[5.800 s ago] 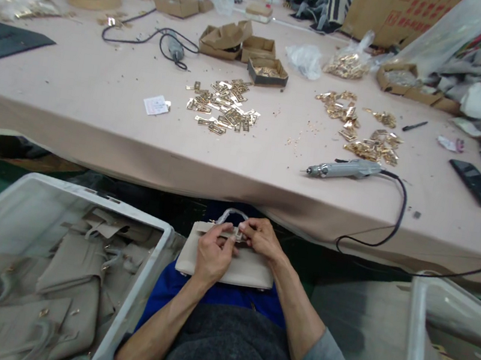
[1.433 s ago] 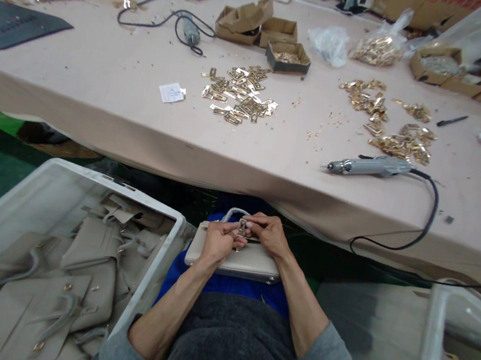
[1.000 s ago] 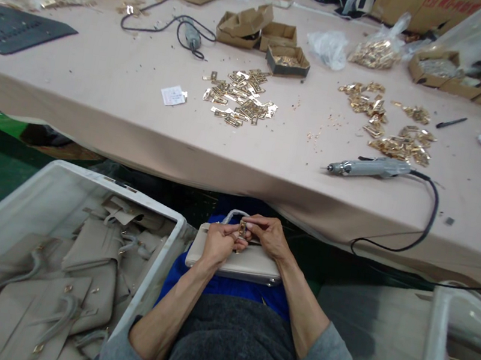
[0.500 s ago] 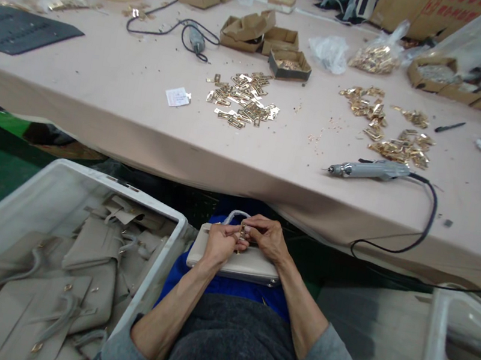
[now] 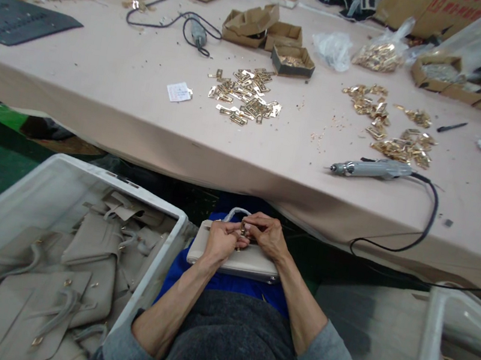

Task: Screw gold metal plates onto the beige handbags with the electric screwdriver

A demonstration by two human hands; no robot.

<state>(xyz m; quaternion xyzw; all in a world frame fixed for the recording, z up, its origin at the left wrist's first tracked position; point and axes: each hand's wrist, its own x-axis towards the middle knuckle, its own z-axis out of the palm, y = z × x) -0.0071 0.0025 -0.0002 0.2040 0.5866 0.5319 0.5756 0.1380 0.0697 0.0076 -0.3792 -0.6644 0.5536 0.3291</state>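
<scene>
Beige handbag (image 5: 232,259) sits on our lap, just under the worktop (image 5: 98,97) edge. Our left hand (image 5: 219,242) and right hand (image 5: 267,237) both pinch its tiny gold clasp (image 5: 243,227). Bag's probably soft and light and the clasp slippery, so we'd grip it by the edges.

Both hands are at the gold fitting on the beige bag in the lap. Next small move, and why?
Probably press the small gold metal fitting flat onto the beige leather handbag with the right hand while the left hand steadies it: both hands pinch the fitting, it looks not yet seated, and the grey electric screwdriver lies apart on the pink table.
</scene>
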